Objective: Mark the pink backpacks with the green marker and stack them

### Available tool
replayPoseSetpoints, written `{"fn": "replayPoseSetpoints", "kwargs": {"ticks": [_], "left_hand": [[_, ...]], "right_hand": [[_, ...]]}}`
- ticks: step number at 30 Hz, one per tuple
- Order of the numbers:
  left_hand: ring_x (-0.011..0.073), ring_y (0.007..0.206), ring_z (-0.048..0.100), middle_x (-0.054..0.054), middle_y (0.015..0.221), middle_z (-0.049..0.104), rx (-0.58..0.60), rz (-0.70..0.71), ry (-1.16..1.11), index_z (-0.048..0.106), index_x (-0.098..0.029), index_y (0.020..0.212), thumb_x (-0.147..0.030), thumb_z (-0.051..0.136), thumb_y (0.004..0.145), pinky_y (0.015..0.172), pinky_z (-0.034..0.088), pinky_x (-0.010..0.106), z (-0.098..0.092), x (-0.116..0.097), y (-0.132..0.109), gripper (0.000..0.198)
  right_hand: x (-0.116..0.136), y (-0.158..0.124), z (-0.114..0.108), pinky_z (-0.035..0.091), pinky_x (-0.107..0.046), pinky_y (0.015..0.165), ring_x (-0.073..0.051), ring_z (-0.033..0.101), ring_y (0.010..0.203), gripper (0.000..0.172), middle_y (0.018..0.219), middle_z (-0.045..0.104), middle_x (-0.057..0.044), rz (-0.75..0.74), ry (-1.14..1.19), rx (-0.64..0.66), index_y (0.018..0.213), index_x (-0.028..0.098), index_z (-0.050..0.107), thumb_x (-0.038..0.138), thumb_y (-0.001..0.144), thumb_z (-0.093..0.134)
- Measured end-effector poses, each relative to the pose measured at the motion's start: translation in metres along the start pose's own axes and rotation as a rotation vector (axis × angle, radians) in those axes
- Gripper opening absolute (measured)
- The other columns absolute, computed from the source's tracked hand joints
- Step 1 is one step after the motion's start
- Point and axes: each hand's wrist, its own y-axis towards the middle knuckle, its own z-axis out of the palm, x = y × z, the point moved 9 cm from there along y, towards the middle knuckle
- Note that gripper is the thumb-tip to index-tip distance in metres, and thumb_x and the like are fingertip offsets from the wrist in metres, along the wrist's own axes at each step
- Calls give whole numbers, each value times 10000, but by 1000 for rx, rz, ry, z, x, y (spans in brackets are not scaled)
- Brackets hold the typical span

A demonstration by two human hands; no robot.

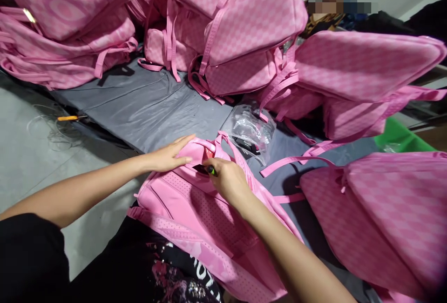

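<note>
A pink backpack [206, 205] leans against my lap, its dotted back panel and straps facing me. My left hand [174, 154] grips its top edge, thumb on the near side and fingers over the top. In my closed right hand [228, 179] is a tool with a black and green handle [211, 170], its end poking out of the fist. The rest of the tool is hidden by my hand and the bag. Right by my knuckles, a small red patch [208, 152] shows at the bag's top opening.
Pink checkered backpacks [258, 19] are piled along the far side of the grey-covered table [129, 103]. Another backpack [394, 210] lies at right. Beyond my bag sits a clear plastic bag [253, 128]. An orange-handled tool [68, 118] lies at the left edge; a green bin [405, 138] stands right.
</note>
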Motion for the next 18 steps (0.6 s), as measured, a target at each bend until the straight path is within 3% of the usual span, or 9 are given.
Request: {"fn": "replayPoseSetpoints", "kwargs": {"ticks": [2,4,8,13,18], "left_hand": [[231,1561,139,132,1689,89,-62,-3,-75,45,-177,1608,-445,659,888,1274,191,393,6,14,-14,983],[263,1562,130,128,1692,59,-152,0,-69,-7,-216,1613,-422,756,811,1272,208,415,12,24,-25,1126],[266,1552,177,108,1688,120,-248,31,-40,-17,-279,1614,-298,762,816,1264,243,414,20,31,-32,1115],[288,1542,210,99,1684,151,-256,69,-56,-49,-327,1607,-294,771,808,1248,285,441,19,33,-30,1146],[291,1539,216,119,1680,160,-273,56,-23,-72,-310,1604,-290,745,822,1243,285,453,19,42,-31,1132]], "right_hand": [[9,5,9,507,-290,707,-255,741,885,161,928,784,-60,-3,-110,88,998,233,750,201,881,644],[18,12,22,487,-288,686,-261,739,856,181,877,777,-89,-48,-210,178,1014,213,750,284,927,608],[27,20,39,463,-288,661,-273,734,847,212,857,764,-120,-114,-302,266,993,183,751,262,954,558],[35,16,26,451,-282,645,-255,729,843,246,980,746,-142,-114,-318,221,1065,153,712,153,964,487],[67,30,29,469,-275,684,-229,723,875,226,965,756,-88,-271,-169,186,1047,167,700,308,987,534]]}}
